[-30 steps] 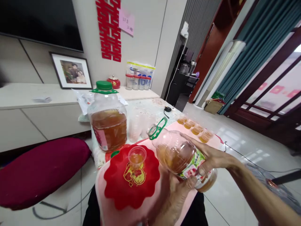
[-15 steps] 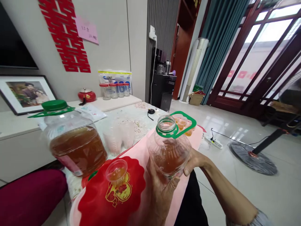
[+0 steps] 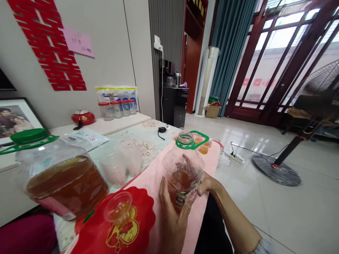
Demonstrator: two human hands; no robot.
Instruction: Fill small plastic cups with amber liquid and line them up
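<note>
An uncapped clear plastic jug (image 3: 182, 169) with a green handle ring and some brown liquid stands upright between my hands, over the pink cloth. My left hand (image 3: 174, 215) wraps its near lower side, fingers and thumb spread round it. On the right side, my right hand (image 3: 208, 185) grips the jug, its far fingers showing through the plastic. A clear cup (image 3: 119, 208) of amber liquid sits on the red scalloped tray (image 3: 143, 211) to the left. Behind the tray is a larger jug (image 3: 66, 180) of brown liquid with a green cap.
Stacked clear cups (image 3: 113, 167) stand beside the large jug. Filled cups (image 3: 203, 146) are behind the held jug. Red-lidded jars (image 3: 116, 109) line the cabinet. A fan base (image 3: 275, 169) and power strip (image 3: 234, 157) lie on the floor at right.
The view has turned right, so most things sit further left. The held jug looks more upright and slightly farther off, and its label now shows. Both hands still grip it.
</note>
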